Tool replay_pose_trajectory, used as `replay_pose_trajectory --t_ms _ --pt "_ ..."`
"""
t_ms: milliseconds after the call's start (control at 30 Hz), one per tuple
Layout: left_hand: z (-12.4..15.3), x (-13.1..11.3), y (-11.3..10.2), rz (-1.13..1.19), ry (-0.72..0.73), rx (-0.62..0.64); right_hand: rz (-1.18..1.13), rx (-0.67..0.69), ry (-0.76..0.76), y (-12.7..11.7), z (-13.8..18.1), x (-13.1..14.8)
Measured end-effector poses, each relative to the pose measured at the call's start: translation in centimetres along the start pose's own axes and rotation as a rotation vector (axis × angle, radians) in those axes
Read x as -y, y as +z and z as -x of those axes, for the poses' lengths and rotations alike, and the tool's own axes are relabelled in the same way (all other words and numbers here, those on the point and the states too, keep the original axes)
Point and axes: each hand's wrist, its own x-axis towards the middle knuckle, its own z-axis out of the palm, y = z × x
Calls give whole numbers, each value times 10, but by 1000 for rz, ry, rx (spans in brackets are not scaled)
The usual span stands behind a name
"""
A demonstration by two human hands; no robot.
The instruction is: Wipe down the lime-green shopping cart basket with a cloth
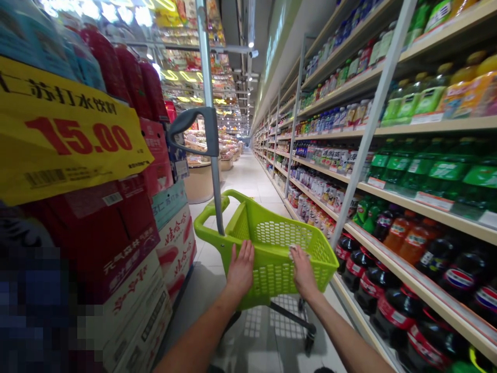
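A bright green plastic shopping trolley (274, 282) stands side-on in front of me, its basket walls pierced with holes. My left hand (241, 267) rests with fingers stretched out on the near side wall, by the rim. Further right on the same rim is my right hand (304, 270), its fingers bent over a small white wipe (292, 250), mostly hidden beneath them. From the trolley's left end rises a metal pole with a grey looped handle (215, 132). The part of the basket floor that shows holds nothing I can make out.
Shelves of drink bottles (404, 305) run along the right, close to the trolley. Stacked drink cartons (174, 228) with a yellow price sign (73, 129) crowd the left. A tiled aisle (252, 171) stretches ahead past round display stands (199, 181).
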Motion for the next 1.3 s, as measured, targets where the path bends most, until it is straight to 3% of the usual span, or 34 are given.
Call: replay_pose_trajectory --t_ms 133,333,433,533,600,733,800,933,1000,1067,1167,1233,1300 --pt "2 5 0 -3 9 -18 -88 94 -208 17 -2 38" --pt "3 23 -4 -20 -39 -46 -41 -13 62 10 -5 8" --pt "1 20 -6 -26 -74 -47 -111 46 21 18 -16 43" --pt "1 21 -10 -23 -68 -53 -189 125 -137 25 -22 79" --pt "3 29 -12 -24 -74 -76 -198 135 -148 24 -22 77" --pt "8 44 -15 -40 -112 -112 -165 55 78 17 -20 46" --pt "8 45 -14 -38 -113 -104 -186 49 104 19 -24 54" --pt "9 42 -15 -25 -109 -99 -247 140 -120 29 -30 101" --pt "12 47 -18 -14 -74 -124 -240 165 -179 28 -29 103" --pt "15 58 -22 -4 -90 -188 -202 154 -105 22 -26 84" --pt "17 77 -29 -3 -274 -290 -147 88 105 15 -23 52" --pt "14 84 -31 -9 -336 -277 -172 45 147 18 -27 55" --pt "11 85 -33 -21 -305 -228 -242 29 68 26 -35 83"
